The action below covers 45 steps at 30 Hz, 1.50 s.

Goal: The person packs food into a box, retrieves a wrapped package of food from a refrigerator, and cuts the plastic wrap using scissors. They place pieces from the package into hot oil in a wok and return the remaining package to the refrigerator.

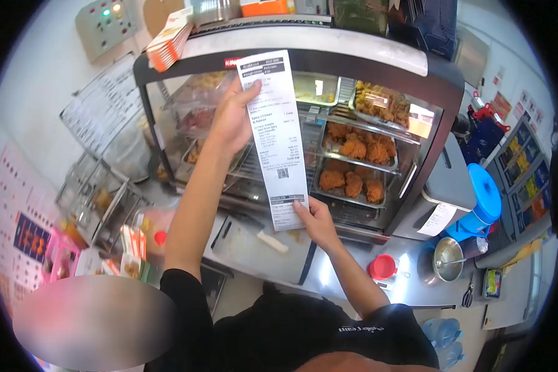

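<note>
A long printed receipt (276, 142) is stretched upright in front of me, its text and a QR code facing my way. My left hand (234, 121) pinches its upper left edge, thumb on the printed side. Near the bottom right corner, my right hand (316, 222) grips the paper between thumb and fingers. Behind the receipt stands a glass-fronted food warmer (406, 204). Its right side holds trays of fried chicken (356, 147) on several levels. The receipt hides part of the middle of the warmer.
Below the warmer, a white cutting board (248, 254) carries a white-handled tool (273, 242). To the right are a red cup (382, 266), a metal bowl (447, 257), scissors (469, 292) and a blue container (477, 201). Folded food boxes (169, 42) are stacked atop the warmer.
</note>
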Available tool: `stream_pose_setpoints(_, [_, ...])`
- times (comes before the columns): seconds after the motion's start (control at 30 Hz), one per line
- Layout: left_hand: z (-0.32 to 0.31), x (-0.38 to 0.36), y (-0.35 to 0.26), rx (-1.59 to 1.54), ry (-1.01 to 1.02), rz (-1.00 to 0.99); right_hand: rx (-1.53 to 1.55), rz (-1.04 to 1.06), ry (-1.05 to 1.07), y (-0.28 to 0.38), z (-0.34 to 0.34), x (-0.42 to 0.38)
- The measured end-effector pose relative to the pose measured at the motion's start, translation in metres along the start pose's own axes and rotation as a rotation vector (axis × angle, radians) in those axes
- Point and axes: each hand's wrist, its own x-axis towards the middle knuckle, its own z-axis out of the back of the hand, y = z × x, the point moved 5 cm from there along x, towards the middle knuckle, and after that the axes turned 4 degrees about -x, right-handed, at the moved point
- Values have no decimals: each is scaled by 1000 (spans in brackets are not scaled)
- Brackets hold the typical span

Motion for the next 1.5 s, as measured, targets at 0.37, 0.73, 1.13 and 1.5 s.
stream_pose_setpoints(0.37, [-38, 155, -62, 1170, 129, -1070, -161, 79, -307, 40, 13, 128])
stream_pose_setpoints(0.73, [-39, 151, -42, 1489, 332, -973, -334, 134, -206, 28, 16, 120])
stream_pose_setpoints(1.13, [-49, 129, -29, 1659, 230, -1096, -581, 309, -346, 184, 67, 63])
stream_pose_setpoints(1.5, [-42, 130, -6, 1632, 26, -940, -729, 326, -159, 161, 31, 35])
